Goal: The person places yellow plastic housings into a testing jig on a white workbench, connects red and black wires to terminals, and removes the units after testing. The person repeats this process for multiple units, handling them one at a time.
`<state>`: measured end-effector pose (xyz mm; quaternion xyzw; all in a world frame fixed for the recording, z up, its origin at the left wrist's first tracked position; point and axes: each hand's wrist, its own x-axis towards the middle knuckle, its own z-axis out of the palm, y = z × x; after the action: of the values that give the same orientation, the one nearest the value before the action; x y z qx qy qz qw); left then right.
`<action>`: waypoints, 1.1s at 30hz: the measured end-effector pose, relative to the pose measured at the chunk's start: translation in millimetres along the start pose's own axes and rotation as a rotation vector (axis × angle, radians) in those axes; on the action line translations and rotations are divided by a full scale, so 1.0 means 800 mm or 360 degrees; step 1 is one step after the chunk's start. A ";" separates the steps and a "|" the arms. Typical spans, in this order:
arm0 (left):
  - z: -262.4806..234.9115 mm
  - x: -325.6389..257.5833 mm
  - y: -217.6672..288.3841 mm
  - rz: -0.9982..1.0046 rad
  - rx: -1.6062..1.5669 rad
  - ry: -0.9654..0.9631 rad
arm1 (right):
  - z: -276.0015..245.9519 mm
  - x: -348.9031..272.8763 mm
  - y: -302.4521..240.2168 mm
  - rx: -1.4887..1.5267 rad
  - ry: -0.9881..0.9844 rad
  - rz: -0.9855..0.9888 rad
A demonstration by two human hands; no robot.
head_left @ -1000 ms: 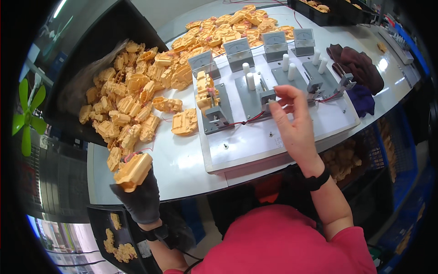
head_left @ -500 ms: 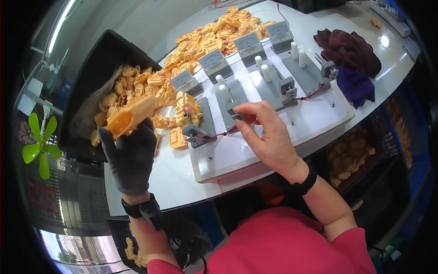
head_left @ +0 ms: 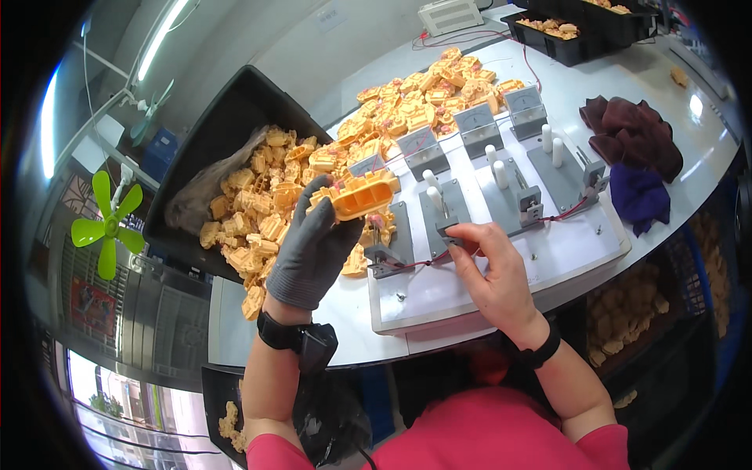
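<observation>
My left hand (head_left: 315,257), in a dark grey glove, grips a yellow-orange plastic housing (head_left: 366,197) above the leftmost fixture. The housing's hollow, ribbed side is visible. My bare right hand (head_left: 500,283) pinches the small grey end block of the second fixture (head_left: 435,205) between thumb and forefinger; the fingers partly hide the block. Two white posts (head_left: 432,186) and a metal rod stand on that fixture's grey plate. At the leftmost fixture (head_left: 401,227), another yellow-orange housing (head_left: 382,229) sits partly behind the held one. A needle meter (head_left: 424,149) stands behind the second fixture.
A black bin (head_left: 235,98) lies tipped at left, spilling yellow-orange housings (head_left: 270,176). More housings (head_left: 431,94) are heaped behind the meters. Two further fixtures (head_left: 509,196) share the white board (head_left: 486,290). Maroon cloth (head_left: 630,137) and purple cloth (head_left: 641,196) lie at right.
The whole view has shifted. My left hand has brought the housing rightward, close to the leftmost fixture, and turned it more level. My right hand stays at the second fixture's end block.
</observation>
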<state>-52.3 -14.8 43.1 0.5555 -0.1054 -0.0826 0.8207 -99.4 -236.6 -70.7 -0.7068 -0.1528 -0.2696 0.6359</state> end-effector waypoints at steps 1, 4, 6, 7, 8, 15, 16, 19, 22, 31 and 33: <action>0.003 0.002 -0.001 -0.0009 0.0001 -0.0019 | 0.000 0.000 0.001 0.0010 0.0004 -0.0002; 0.008 0.006 -0.002 -0.0040 -0.0002 -0.0067 | 0.000 0.000 0.002 0.0037 0.0016 -0.0005; 0.006 0.009 -0.005 -0.0061 0.0000 -0.0070 | 0.000 0.000 0.002 0.0046 0.0018 -0.0001; 0.004 0.010 -0.006 -0.0071 0.0000 -0.0072 | 0.001 0.000 0.002 0.0047 0.0017 0.0005; 0.002 0.011 -0.007 -0.0066 0.0017 -0.0080 | 0.001 0.000 0.003 0.0047 0.0014 0.0010; 0.003 0.015 -0.003 -0.0226 0.0015 -0.0039 | 0.001 -0.001 0.003 0.0048 0.0017 0.0010; 0.002 0.016 -0.001 -0.0312 -0.0064 -0.0002 | 0.001 -0.001 0.002 0.0048 0.0018 0.0013; 0.000 0.025 -0.007 -0.0304 -0.0082 0.0011 | 0.002 -0.002 0.004 0.0050 0.0030 0.0023; -0.010 0.039 0.001 -0.0421 0.0073 -0.0153 | 0.004 -0.002 0.003 0.0065 0.0033 0.0029; 0.008 0.084 0.004 0.0599 0.1910 -0.0196 | 0.000 0.000 0.002 0.0164 -0.0044 0.0068; 0.027 0.094 0.002 0.0101 0.1655 -0.0001 | -0.003 0.000 0.004 0.0189 -0.0089 0.0091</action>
<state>14.5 -52.3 58.4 0.8863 -0.1494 0.0054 0.4383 -97.8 -239.4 -72.8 -0.6792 -0.1658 -0.2220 0.6796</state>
